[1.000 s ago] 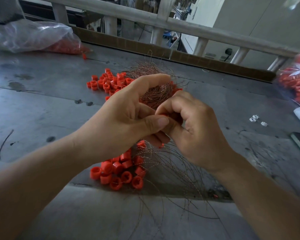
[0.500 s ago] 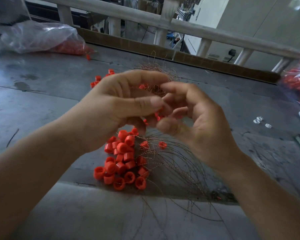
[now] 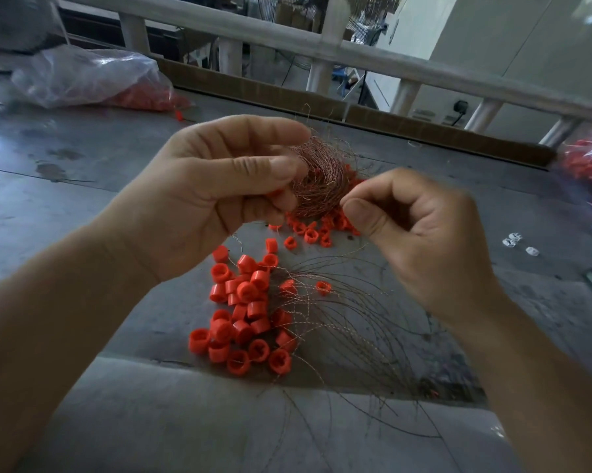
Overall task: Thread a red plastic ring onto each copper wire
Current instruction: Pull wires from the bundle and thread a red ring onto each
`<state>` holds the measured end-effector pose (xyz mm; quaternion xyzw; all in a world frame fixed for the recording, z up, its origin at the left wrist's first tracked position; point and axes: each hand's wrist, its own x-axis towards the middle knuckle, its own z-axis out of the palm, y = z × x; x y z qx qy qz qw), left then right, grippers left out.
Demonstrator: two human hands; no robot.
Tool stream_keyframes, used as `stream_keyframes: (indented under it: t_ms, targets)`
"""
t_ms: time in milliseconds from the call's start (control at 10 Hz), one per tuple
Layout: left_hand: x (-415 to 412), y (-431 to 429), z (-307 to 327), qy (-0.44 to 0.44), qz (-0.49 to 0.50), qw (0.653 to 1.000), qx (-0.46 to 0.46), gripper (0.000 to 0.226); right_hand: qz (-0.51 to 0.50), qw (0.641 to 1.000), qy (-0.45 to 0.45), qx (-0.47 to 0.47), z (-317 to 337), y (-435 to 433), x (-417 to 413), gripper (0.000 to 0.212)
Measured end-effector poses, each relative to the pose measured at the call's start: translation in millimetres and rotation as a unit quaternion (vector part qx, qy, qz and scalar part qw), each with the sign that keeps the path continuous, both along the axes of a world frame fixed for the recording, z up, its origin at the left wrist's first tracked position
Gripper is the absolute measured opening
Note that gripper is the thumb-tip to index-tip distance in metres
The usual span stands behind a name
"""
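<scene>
My left hand is raised over the grey table, thumb and curled fingers pinching a red ring of which only a sliver shows. My right hand sits just right of it, thumb and forefinger pressed together on a thin copper wire that is hard to make out. Between and behind the hands lies a tangled nest of copper wire. Loose red rings are heaped below my hands, and more rings lie under the nest. Long wires, some carrying rings, fan out on the table.
A clear plastic bag of red rings lies at the far left and another bag at the right edge. Small white pieces sit to the right. A pale railing runs behind the table.
The hands have drawn apart: my right hand moved right and down, my left stayed raised. The copper nest, hidden behind them before, now shows between them.
</scene>
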<state>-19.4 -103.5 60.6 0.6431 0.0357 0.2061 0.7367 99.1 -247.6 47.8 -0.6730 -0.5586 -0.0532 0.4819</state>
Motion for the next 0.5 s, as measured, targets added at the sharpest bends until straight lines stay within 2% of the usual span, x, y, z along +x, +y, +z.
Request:
stream_keyframes:
  t_ms: [200, 300, 400, 500]
  targets:
    - [3, 27, -8, 0.109, 0.036, 0.987, 0.11, 0.033, -0.034, 0.991, -0.033, -0.123, -4, 0, 4, 0.007]
    - [7, 31, -15, 0.174, 0.076, 0.965, 0.179, 0.02, -0.023, 0.981, -0.045, -0.187, -8, 1, 2, 0.008]
    - [16, 40, -30, 0.204, 0.18, 0.931, 0.243, 0.015, -0.017, 0.964, -0.063, -0.26, -12, 3, 3, 0.008]
    - [26, 48, -44, 0.214, 0.307, 0.841, 0.39, 0.012, -0.016, 0.953, -0.066, -0.296, -13, 3, 4, 0.01]
